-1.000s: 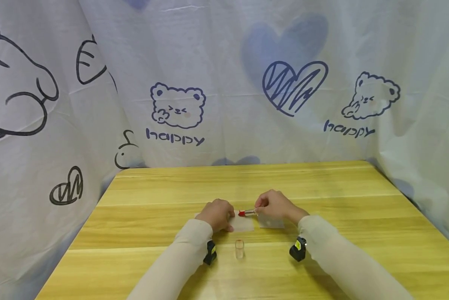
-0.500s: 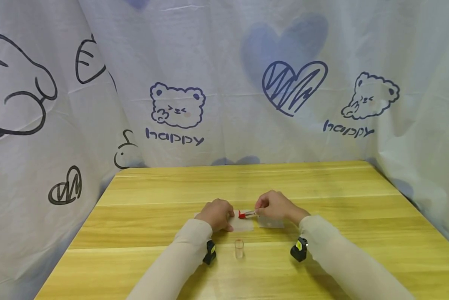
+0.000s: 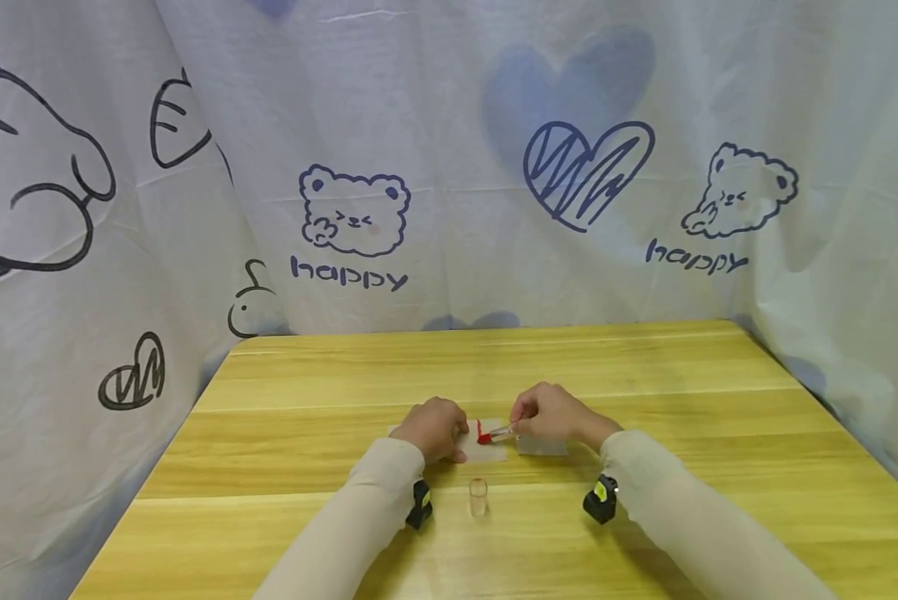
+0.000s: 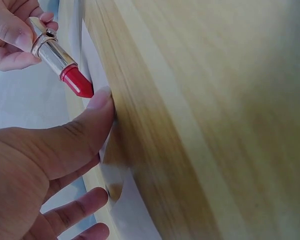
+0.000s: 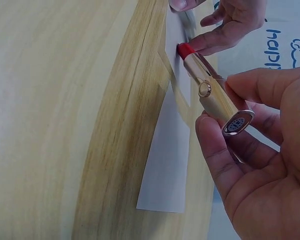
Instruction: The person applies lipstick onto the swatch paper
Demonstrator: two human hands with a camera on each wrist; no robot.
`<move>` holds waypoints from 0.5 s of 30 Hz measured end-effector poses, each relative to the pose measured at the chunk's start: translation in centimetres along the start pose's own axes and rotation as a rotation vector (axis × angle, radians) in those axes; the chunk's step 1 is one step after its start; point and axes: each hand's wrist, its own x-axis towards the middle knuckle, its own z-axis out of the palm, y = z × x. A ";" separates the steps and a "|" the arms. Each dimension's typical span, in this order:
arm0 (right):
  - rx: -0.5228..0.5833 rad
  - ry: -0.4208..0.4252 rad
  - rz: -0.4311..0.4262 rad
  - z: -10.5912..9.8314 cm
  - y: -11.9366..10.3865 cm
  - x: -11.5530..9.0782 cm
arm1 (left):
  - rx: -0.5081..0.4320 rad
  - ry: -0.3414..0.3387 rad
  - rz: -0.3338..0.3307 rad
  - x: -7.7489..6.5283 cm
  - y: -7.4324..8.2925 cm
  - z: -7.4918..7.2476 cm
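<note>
My right hand [image 3: 552, 412] pinches a lipstick [image 3: 499, 432] between thumb and fingers; its gold case [image 5: 215, 97] shows in the right wrist view. The red bullet [image 4: 77, 82] points down toward a small white paper [image 3: 489, 453], at the lower end of a short red line. My left hand [image 3: 432, 428] rests on that paper's left part, the thumb [image 4: 85, 125] pressing near its edge and the fingers spread. Part of the paper is hidden under this hand. Close to the right hand lies a second white piece of paper [image 5: 165, 165].
A clear cap [image 3: 479, 498] stands upright on the wooden table [image 3: 306, 533], nearer the person than the papers. White curtains [image 3: 449, 250] with printed bears and hearts hang behind and at the sides. Dark wrist cameras [image 3: 600, 500] sit below both hands.
The lipstick tip has moved toward the person across the paper, leaving a red line. My right hand has shifted slightly with it. My left hand has stayed in place.
</note>
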 end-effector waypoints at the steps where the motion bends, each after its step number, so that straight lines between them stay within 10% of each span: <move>1: 0.001 -0.004 -0.003 0.0 0.0 0.0 | 0.001 0.001 0.001 0.0 0.0 0.0; 15: 0.064 -0.072 0.005 -0.2 -0.2 -0.4 | 0.002 0.001 -0.004 0.0 0.0 0.0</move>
